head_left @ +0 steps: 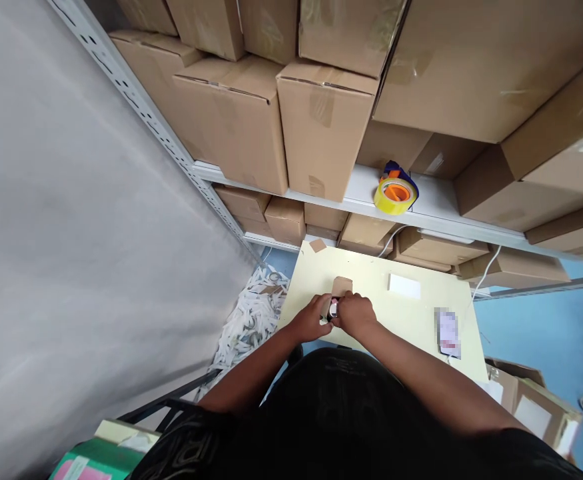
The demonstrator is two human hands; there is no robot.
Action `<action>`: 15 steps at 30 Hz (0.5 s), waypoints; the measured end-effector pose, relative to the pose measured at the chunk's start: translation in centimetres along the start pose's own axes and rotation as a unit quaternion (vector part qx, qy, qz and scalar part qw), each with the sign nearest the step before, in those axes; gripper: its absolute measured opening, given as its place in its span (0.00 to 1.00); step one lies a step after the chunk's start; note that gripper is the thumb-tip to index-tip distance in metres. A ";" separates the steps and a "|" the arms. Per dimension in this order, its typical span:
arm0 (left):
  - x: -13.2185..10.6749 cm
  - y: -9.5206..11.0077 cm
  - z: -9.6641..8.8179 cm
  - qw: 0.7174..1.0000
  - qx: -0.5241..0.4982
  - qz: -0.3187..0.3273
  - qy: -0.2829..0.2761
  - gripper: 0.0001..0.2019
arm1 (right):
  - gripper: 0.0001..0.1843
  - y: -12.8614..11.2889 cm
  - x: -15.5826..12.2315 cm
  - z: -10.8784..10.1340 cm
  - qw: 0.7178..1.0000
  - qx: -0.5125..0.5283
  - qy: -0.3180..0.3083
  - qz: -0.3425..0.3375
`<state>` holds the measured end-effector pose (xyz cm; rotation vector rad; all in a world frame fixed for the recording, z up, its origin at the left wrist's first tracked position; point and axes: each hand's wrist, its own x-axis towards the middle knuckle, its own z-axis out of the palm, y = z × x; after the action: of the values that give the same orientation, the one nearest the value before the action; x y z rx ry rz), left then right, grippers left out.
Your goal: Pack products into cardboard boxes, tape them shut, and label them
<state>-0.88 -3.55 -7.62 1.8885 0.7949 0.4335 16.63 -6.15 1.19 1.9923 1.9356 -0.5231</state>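
A small brown cardboard box (342,286) stands at the near edge of the pale yellow table (371,320), its flap raised on the far side. My left hand (312,320) is closed around the box's left side. At its mouth shows a small dark item (334,308) with a pink-and-white top; its kind is not clear. The fingers of my right hand (356,313) are closed on this item from the right. Part of the box and of the item is hidden by my fingers.
A white box (404,286) and a phone (448,333) with a cable lie on the table. Behind it, shelves hold cardboard boxes (324,127) and a yellow tape roll (395,195) on a dispenser. White paper strips (254,313) cover the floor at left, beside the grey wall (96,233).
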 end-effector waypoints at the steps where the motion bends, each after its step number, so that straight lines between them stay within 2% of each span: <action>1: 0.1 -0.1 -0.1 1.000 0.003 0.004 -0.010 0.46 | 0.23 -0.2 0.1 -0.1 1.000 -0.003 -0.004 0.001; 3: 0.3 -0.1 -0.3 1.000 0.010 0.001 -0.024 0.50 | 0.23 -0.2 0.2 0.0 1.000 -0.002 0.000 -0.007; 6: 0.6 -0.2 -0.4 1.000 0.022 -0.004 -0.008 0.52 | 0.24 0.5 0.0 0.7 0.999 0.023 0.037 -0.015; 10: 1.1 -0.2 0.0 1.000 0.015 0.013 0.014 0.44 | 0.22 1.7 -0.8 1.8 0.987 0.105 0.118 -0.004; 13: 1.3 0.2 0.1 1.000 0.003 -0.001 0.027 0.39 | 0.19 2.5 -1.6 1.8 0.963 0.180 0.201 -0.021; 15: 1.4 0.5 0.1 0.999 -0.009 -0.023 0.028 0.40 | 0.20 3.2 -2.2 1.0 0.934 0.256 0.248 -0.034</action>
<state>0.34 -2.80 -7.31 1.8454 0.8677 0.4646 19.77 -8.72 1.24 2.5895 2.3501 -0.6429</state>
